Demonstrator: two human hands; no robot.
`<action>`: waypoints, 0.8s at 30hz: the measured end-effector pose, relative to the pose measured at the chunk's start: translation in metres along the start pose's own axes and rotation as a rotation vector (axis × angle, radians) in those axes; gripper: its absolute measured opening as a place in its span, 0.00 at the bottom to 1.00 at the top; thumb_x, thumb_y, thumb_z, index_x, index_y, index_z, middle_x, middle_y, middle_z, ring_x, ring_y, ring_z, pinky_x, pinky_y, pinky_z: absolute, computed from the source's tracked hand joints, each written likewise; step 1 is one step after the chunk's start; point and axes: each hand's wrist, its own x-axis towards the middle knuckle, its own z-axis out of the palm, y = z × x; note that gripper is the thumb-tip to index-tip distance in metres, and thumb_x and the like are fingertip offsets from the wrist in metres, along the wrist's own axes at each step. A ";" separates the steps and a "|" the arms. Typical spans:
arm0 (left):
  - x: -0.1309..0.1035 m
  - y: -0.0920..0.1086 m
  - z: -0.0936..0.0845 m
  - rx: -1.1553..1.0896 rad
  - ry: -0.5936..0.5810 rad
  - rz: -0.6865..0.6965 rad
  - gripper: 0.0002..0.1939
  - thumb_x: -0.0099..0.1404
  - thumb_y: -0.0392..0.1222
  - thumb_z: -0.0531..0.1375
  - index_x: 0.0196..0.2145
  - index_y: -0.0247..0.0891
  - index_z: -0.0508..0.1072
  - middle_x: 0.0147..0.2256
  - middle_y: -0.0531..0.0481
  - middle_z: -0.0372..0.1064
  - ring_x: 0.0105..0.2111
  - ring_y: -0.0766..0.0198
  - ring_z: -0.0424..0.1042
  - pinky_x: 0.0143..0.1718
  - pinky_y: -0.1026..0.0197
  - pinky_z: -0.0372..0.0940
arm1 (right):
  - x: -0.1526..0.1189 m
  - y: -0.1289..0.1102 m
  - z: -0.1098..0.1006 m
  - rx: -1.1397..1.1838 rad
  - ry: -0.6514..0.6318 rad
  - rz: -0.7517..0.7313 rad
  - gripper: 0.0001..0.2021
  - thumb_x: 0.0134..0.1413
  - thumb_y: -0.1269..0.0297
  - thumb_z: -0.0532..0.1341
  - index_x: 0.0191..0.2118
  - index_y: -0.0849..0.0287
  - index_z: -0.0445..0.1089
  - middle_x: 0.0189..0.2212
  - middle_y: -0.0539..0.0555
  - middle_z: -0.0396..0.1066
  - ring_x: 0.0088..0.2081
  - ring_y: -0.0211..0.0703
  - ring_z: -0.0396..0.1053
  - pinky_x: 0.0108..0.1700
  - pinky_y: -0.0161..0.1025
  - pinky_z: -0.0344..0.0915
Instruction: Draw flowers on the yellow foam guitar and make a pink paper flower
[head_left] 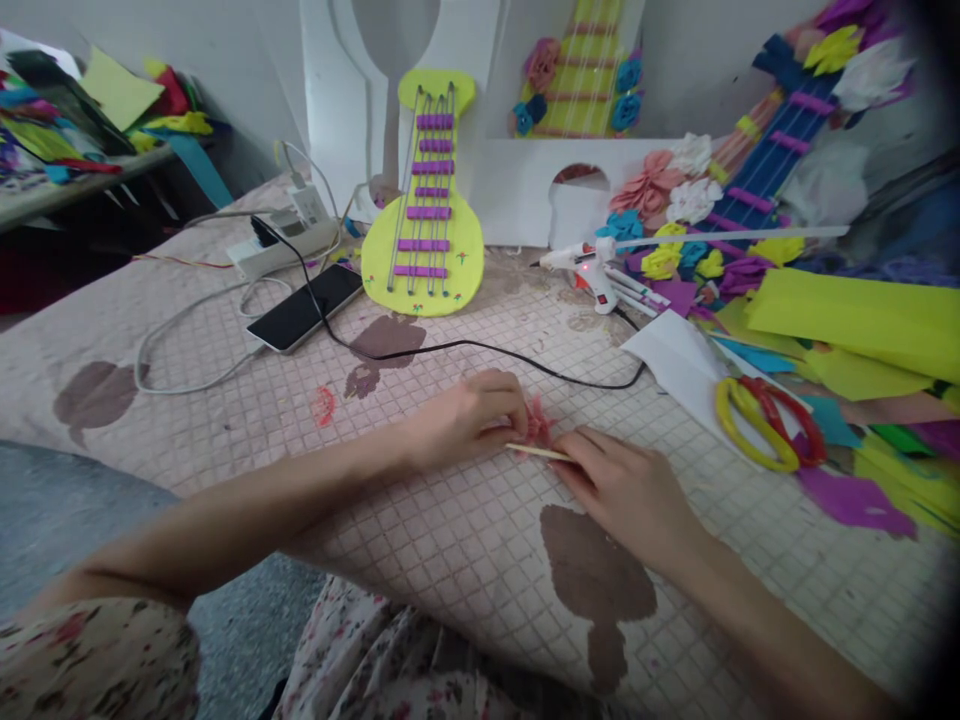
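Note:
My right hand (626, 490) pinches one end of a thin pale stick (534, 451), which points left across the cloth. At the stick's other end, the fingers of my left hand (480, 415) are closed on a small pinkish-red fringed piece of paper (538, 420). Part of that paper is hidden behind the fingers. Both hands rest low over the quilted cloth (420, 520). A small heap of red paper scraps (324, 406) lies left of my left hand.
A yellow paper guitar (424, 240) leans at the back. A glue gun (589, 268) with a glowing light stands behind the black cable (465, 344). Left are a phone (304, 308) and power strip (281, 245). Scissors (769, 425) and coloured paper (862, 320) lie right.

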 end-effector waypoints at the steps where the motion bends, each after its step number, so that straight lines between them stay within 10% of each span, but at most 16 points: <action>1: -0.001 0.000 -0.003 -0.057 0.012 -0.030 0.04 0.63 0.32 0.57 0.31 0.34 0.71 0.34 0.48 0.68 0.37 0.65 0.66 0.40 0.62 0.63 | 0.000 0.001 0.000 -0.001 -0.008 0.002 0.04 0.60 0.64 0.54 0.37 0.55 0.65 0.29 0.49 0.71 0.28 0.40 0.69 0.26 0.36 0.54; 12: -0.010 -0.004 -0.027 0.202 0.247 -0.446 0.13 0.66 0.39 0.54 0.24 0.34 0.66 0.18 0.55 0.64 0.19 0.73 0.60 0.24 0.67 0.54 | 0.001 -0.002 -0.004 0.054 -0.016 0.028 0.10 0.62 0.57 0.52 0.34 0.56 0.65 0.27 0.48 0.70 0.27 0.39 0.69 0.26 0.35 0.53; 24: -0.009 0.003 -0.022 0.244 0.088 -0.124 0.05 0.64 0.34 0.56 0.30 0.34 0.70 0.32 0.49 0.68 0.34 0.65 0.66 0.37 0.63 0.61 | 0.003 -0.004 -0.006 0.012 0.092 0.027 0.13 0.64 0.61 0.48 0.37 0.56 0.68 0.28 0.49 0.71 0.27 0.38 0.69 0.26 0.36 0.53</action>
